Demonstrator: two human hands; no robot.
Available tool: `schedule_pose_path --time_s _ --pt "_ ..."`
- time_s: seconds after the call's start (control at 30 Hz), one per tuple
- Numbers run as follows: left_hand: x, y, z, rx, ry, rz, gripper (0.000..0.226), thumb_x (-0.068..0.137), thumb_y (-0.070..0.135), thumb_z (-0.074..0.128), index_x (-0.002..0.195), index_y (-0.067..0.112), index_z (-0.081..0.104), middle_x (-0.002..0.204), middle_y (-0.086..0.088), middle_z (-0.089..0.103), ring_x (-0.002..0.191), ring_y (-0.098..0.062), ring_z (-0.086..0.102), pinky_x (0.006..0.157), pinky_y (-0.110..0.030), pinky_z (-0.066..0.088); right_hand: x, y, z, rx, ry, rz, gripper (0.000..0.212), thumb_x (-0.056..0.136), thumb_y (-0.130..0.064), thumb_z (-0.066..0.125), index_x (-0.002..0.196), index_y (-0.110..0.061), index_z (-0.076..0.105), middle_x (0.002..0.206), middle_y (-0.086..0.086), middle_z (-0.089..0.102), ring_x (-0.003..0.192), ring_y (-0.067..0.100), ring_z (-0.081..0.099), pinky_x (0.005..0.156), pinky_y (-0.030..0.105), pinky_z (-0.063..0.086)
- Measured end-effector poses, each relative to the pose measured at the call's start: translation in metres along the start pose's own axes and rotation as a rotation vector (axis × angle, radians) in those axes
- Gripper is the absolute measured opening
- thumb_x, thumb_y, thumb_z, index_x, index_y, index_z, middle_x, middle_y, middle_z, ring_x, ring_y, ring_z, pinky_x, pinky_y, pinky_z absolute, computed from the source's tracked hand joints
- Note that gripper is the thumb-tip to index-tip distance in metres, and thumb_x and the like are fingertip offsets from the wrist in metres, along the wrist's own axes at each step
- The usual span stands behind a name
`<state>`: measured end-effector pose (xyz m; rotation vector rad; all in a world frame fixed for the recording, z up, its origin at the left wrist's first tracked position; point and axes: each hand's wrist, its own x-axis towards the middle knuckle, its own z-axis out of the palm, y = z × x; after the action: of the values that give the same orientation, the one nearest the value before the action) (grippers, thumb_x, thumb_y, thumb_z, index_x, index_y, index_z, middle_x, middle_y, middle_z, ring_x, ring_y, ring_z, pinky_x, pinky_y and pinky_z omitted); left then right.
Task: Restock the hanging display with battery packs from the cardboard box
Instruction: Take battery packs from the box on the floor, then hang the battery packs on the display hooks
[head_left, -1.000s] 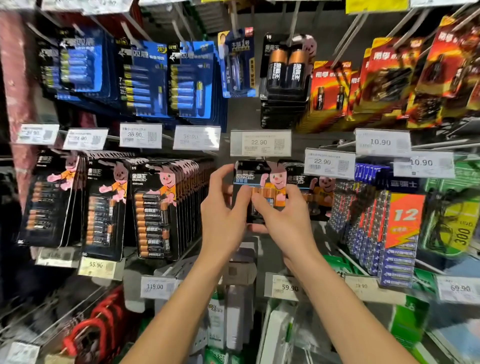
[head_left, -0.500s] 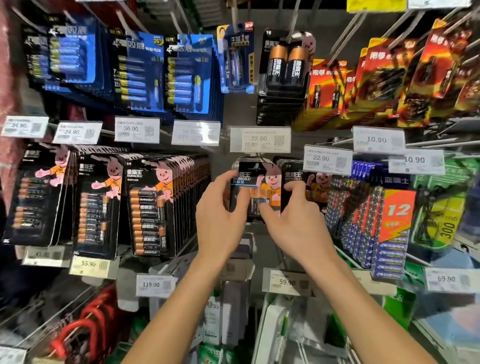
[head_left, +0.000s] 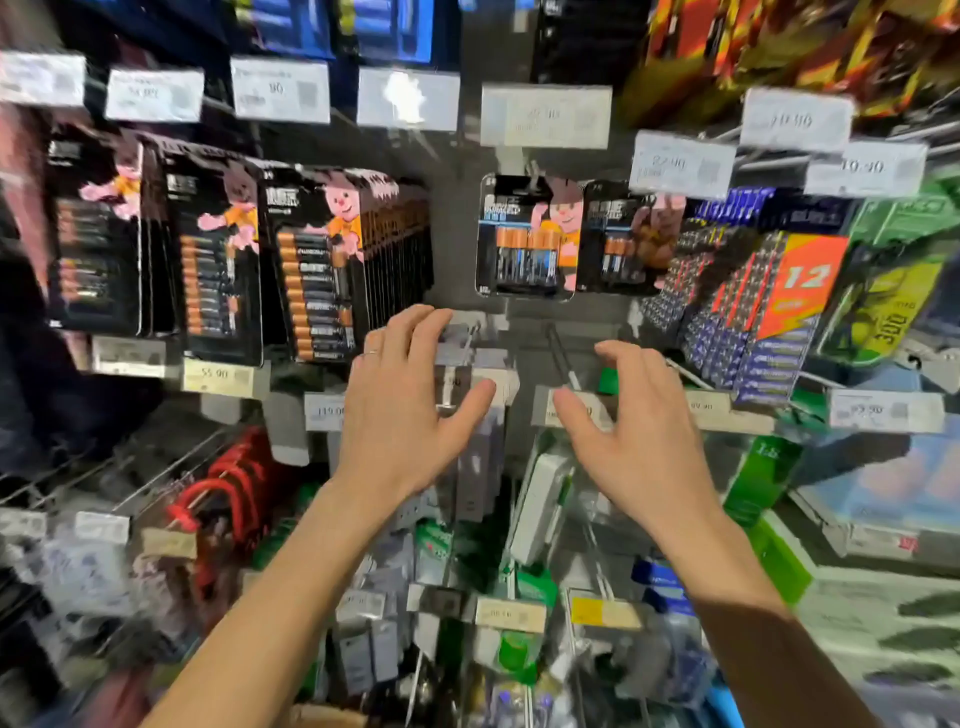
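A black battery pack (head_left: 525, 239) with orange-topped cells and a pink bunny hangs on a peg in the middle of the display. A similar pack (head_left: 626, 239) hangs just to its right. My left hand (head_left: 400, 410) is below and left of the pack, fingers spread and relaxed, holding nothing. My right hand (head_left: 634, 421) is below and right of it, fingers loosely bent, also empty. Neither hand touches the pack. A strip of brown cardboard (head_left: 327, 717) shows at the bottom edge; I cannot tell whether it is the box.
Rows of large black battery packs (head_left: 311, 270) hang at left. Blue and orange packs (head_left: 753, 312) hang at right. White price tags (head_left: 545, 115) line the peg ends. Below the hands hang grey and white packaged goods (head_left: 540, 499) and red cables (head_left: 228, 483).
Both hands have let go of the battery pack and dropped away from it; the pack now hangs on its peg. The view has tilted downward and is blurred.
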<state>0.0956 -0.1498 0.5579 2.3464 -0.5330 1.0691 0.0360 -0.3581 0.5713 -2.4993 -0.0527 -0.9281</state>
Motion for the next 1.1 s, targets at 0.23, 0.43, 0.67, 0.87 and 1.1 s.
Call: schedule_pose_path --time_s 0.23,0.43,0.67,0.87,1.1 --pt "-0.160 -0.014 -0.037 0.183 -0.296 -0.117 0.065 0.093 0.061 0.055 0.140 0.015 0.052 0.143 -0.004 0.049 0.126 -0.029 0.051 0.100 -0.045 0.046 -0.125 0.019 0.039 0.126 -0.350 0.084 0.062 0.095 -0.048 0.057 0.146 -0.017 0.041 0.137 0.007 0.046 0.133 0.027 0.037 0.110 0.042 0.035" --pt "-0.322 -0.003 -0.073 0.295 -0.532 -0.377 0.067 0.086 0.063 0.047 0.134 0.017 0.055 0.138 -0.004 0.050 0.118 -0.030 0.054 0.097 -0.045 0.049 -0.265 0.022 0.078 0.240 -0.647 0.153 0.064 0.095 -0.047 0.059 0.147 -0.015 0.040 0.140 0.008 0.044 0.137 0.030 0.037 0.113 0.042 0.034" --pt "-0.465 0.019 -0.135 0.412 -0.679 -0.656 0.062 0.082 0.062 0.045 0.127 0.022 0.059 0.134 -0.001 0.052 0.113 -0.030 0.057 0.092 -0.044 0.052 -0.384 -0.006 0.089 0.339 -0.897 0.128 0.066 0.094 -0.053 0.055 0.149 -0.023 0.035 0.141 -0.001 0.041 0.137 0.022 0.037 0.113 0.041 0.037" --pt "-0.519 0.000 -0.164 0.494 -0.746 -0.741 0.058 0.081 0.064 0.043 0.120 0.027 0.065 0.125 0.001 0.058 0.103 -0.031 0.058 0.081 -0.042 0.054 -0.443 -0.030 0.087 0.373 -1.052 0.143 0.061 0.096 -0.050 0.055 0.149 -0.028 0.033 0.142 -0.007 0.038 0.137 0.019 0.035 0.113 0.040 0.039" --pt "-0.510 -0.066 -0.145 0.443 -0.835 -0.758 0.036 0.089 0.044 0.066 0.118 0.023 0.065 0.128 0.000 0.056 0.115 -0.029 0.051 0.098 -0.042 0.045 -0.473 -0.053 0.111 0.337 -1.138 0.222 0.055 0.094 -0.047 0.056 0.143 -0.033 0.034 0.134 -0.011 0.038 0.129 0.015 0.043 0.109 0.035 0.042"
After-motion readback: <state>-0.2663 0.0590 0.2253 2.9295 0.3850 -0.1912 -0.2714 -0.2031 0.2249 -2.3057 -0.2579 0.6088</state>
